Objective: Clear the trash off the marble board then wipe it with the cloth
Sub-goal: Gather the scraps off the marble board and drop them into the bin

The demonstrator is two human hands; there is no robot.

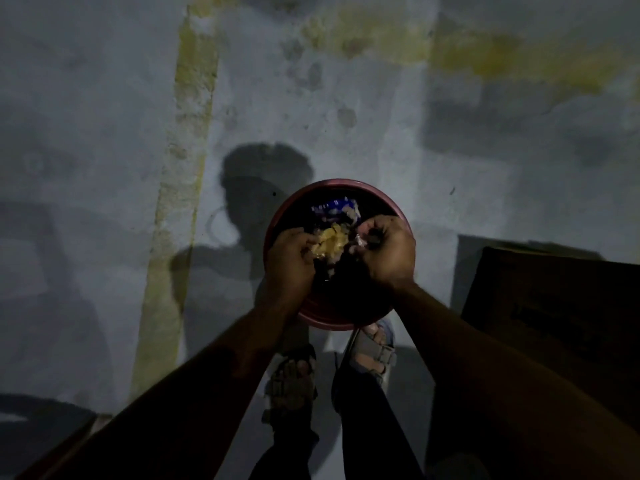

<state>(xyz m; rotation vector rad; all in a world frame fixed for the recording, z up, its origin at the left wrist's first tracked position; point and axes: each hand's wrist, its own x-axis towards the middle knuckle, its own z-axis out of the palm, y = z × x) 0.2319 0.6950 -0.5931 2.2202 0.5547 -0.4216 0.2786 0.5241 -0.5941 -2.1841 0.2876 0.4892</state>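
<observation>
Setting: a dim grey concrete floor [104, 150] seen from above, marked with a yellowish painted stripe [180, 188] running up the left side and a paler yellow smear across the top right.
Bin: a round reddish-pink plastic bin [346, 184] stands on the floor directly in front of the person's feet; its interior is dark.
Bin contents: a blue and white printed wrapper [334, 207] lies inside near the far rim; other contents are too dark to tell.
Trash: a crumpled yellowish scrap of trash [330, 242] sits between the two hands, above the bin's opening, with pale bits around it that cannot be identified.
Left hand: the left hand [289, 259] is over the bin's left side, fingers curled in and touching the yellowish scrap.
Right hand: the right hand [388, 251] is over the bin's right side, fingers bent inward around small pale pieces; whether they are firmly gripped cannot be told.
Forearms: both bare forearms reach down and forward from the lower corners of the view.
Feet: two feet in strapped grey sandals [375, 351] stand just behind the bin, below dark trouser legs.
Right-side object: a dark flat-topped box-like object [554, 306] stands near the bin on the right; material unclear.
Shadows: the person's shadow falls on the floor left of the bin.
</observation>
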